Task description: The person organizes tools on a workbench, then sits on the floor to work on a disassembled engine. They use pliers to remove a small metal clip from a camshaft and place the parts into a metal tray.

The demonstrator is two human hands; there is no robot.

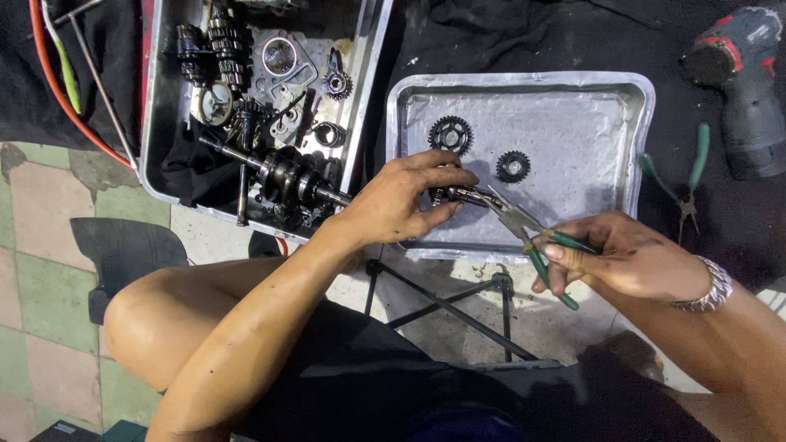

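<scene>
Left hand fingers close around a small gear shaft over the aluminium tray, steadying it; right hand, at four o'clock, squeezes green-handled pliers onto its tip.

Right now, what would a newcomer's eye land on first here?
Dead centre: the left hand grips a small geared shaft over the near edge of a shallow metal tray, while the right hand works green-handled pliers onto its end. Two loose gears lie in that tray. Upper left, a second tray is crowded with greasy gears and a crankshaft.
</scene>
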